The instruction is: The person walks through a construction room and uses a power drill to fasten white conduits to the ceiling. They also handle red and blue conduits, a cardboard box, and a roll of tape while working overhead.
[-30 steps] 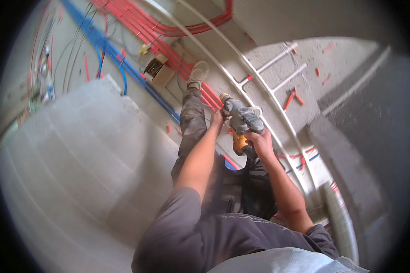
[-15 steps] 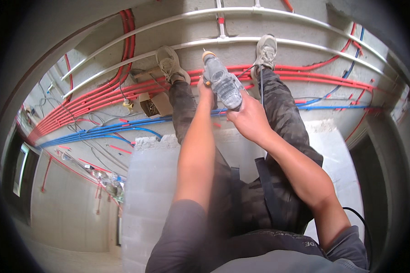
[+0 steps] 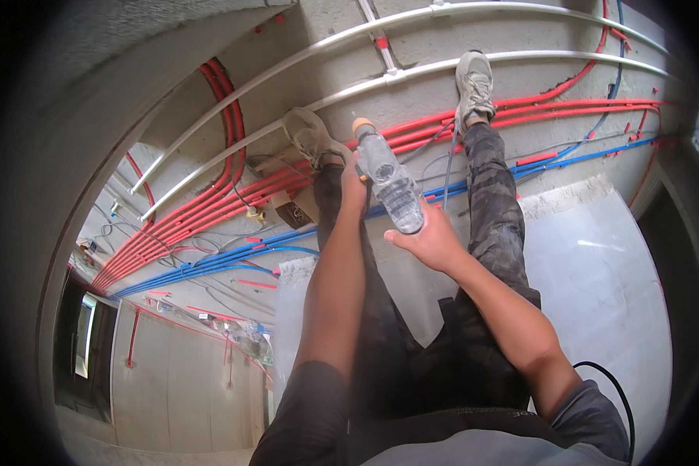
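A dusty grey rotary hammer drill (image 3: 390, 180) with an orange collar points away from me, between my two shoes. Closed around its rear grip is my right hand (image 3: 433, 239), thumb stretched out to the left. My left hand (image 3: 354, 185) wraps the drill's left side near the front, where a bit of orange shows; the part it grips is mostly hidden. The thin bit at the tip is blurred. Below the tool lie red conduits (image 3: 412, 138) and blue conduits (image 3: 210, 269).
White pipes (image 3: 318, 102) cross ahead of my shoes. Left of my leg sits an open cardboard box (image 3: 293, 213) of small parts. Loose grey cables (image 3: 186, 252) trail at left. A pale slab (image 3: 598, 256) is beneath my legs, and a black cord (image 3: 617, 388) curves at right.
The view has turned and shifted, so the pipes and shoes sit differently. The drill appears slightly lower and farther right, with both hands still on it.
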Available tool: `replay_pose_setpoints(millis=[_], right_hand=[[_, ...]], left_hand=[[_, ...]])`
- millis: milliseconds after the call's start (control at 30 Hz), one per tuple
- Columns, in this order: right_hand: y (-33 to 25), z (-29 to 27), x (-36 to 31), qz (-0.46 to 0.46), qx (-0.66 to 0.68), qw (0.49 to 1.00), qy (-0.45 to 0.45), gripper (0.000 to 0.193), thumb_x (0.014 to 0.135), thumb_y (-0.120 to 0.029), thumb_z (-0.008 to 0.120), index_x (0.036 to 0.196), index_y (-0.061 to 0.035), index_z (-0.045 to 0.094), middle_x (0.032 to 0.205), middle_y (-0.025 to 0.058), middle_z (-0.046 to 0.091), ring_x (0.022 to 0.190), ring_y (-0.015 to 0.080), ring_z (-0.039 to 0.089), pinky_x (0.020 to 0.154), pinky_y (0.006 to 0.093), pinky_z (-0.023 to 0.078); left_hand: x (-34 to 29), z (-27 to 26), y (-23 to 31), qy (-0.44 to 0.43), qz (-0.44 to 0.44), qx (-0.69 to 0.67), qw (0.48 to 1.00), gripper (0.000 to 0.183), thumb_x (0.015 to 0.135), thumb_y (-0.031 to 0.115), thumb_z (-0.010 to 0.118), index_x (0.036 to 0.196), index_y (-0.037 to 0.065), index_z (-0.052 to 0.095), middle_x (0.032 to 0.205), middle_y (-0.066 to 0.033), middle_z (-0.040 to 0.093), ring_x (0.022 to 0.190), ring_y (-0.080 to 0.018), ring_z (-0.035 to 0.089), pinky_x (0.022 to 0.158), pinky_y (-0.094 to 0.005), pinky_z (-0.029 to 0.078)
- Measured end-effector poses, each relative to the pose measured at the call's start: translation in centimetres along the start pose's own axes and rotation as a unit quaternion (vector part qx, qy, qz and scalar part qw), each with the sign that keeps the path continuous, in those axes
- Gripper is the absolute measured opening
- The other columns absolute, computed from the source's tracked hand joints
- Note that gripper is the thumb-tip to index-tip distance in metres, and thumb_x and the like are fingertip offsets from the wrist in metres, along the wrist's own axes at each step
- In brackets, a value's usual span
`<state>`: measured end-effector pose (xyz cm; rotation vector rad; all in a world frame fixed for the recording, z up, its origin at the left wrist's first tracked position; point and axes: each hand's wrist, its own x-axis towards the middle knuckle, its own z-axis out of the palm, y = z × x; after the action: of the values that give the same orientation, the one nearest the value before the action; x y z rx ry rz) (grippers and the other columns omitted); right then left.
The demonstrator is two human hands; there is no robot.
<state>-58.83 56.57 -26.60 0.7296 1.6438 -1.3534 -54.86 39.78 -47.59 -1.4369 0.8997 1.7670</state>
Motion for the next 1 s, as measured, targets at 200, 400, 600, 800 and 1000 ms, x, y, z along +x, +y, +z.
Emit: replay_pose_setpoints(millis=[200, 400, 600, 800, 1000], right_hand=[[-1.5, -0.3, 0.2, 0.019, 0.045, 0.997, 0.052, 0.039, 0.079, -0.017, 0.081, 0.109, -0.0007, 0.062, 0.093, 0.0136, 0.071, 0.083, 0.0281, 0.068, 0.08, 0.0383, 0.052], [-1.5, -1.0, 0.4, 0.068, 0.065, 0.994, 0.054, 0.035, 0.081, -0.013, 0.077, 0.11, -0.0004, 0.062, 0.091, 0.0116, 0.07, 0.08, 0.0249, 0.065, 0.078, 0.0354, 0.051], [-0.7, -1.9, 0.4, 0.071, 0.066, 0.992, 0.081, 0.028, 0.083, -0.011, 0.076, 0.104, 0.0004, 0.062, 0.086, 0.0093, 0.069, 0.078, 0.0183, 0.064, 0.075, 0.0335, 0.051], [-1.5, -2.7, 0.3, 0.096, 0.112, 0.986, 0.081, 0.021, 0.086, -0.007, 0.074, 0.103, 0.0013, 0.063, 0.088, 0.003, 0.067, 0.075, 0.01, 0.061, 0.069, 0.0273, 0.051], [-1.6, -2.6, 0.7, 0.117, 0.087, 0.986, 0.083, 0.022, 0.084, -0.008, 0.072, 0.102, 0.0013, 0.063, 0.085, 0.0059, 0.068, 0.073, 0.0132, 0.062, 0.068, 0.03, 0.05]], left_hand=[[1.3, 1.0, -1.3, 0.007, 0.066, 0.075, 0.995, 0.041, 0.106, 0.039, 0.05, 0.114, 0.003, 0.069, 0.107, -0.0056, 0.07, 0.097, -0.0136, 0.064, 0.089, -0.0297, 0.049], [1.0, 2.1, -0.5, 0.042, 0.058, 0.219, 0.973, 0.042, 0.108, 0.043, 0.047, 0.113, 0.007, 0.067, 0.104, -0.0022, 0.067, 0.095, -0.0094, 0.059, 0.086, -0.029, 0.047], [-0.2, 5.0, -0.1, 0.059, 0.137, 0.322, 0.935, 0.041, 0.106, 0.041, 0.051, 0.11, 0.002, 0.066, 0.102, -0.0103, 0.069, 0.091, -0.0153, 0.06, 0.082, -0.0336, 0.048], [3.0, 4.0, -2.2, 0.101, 0.135, 0.295, 0.941, 0.054, 0.101, 0.052, 0.053, 0.099, 0.0, 0.067, 0.095, -0.0261, 0.068, 0.093, -0.04, 0.065, 0.085, -0.0441, 0.048], [1.9, 4.8, -1.9, 0.097, 0.112, 0.358, 0.922, 0.055, 0.103, 0.051, 0.05, 0.1, -0.001, 0.065, 0.1, -0.0278, 0.068, 0.098, -0.0431, 0.065, 0.084, -0.045, 0.048]])
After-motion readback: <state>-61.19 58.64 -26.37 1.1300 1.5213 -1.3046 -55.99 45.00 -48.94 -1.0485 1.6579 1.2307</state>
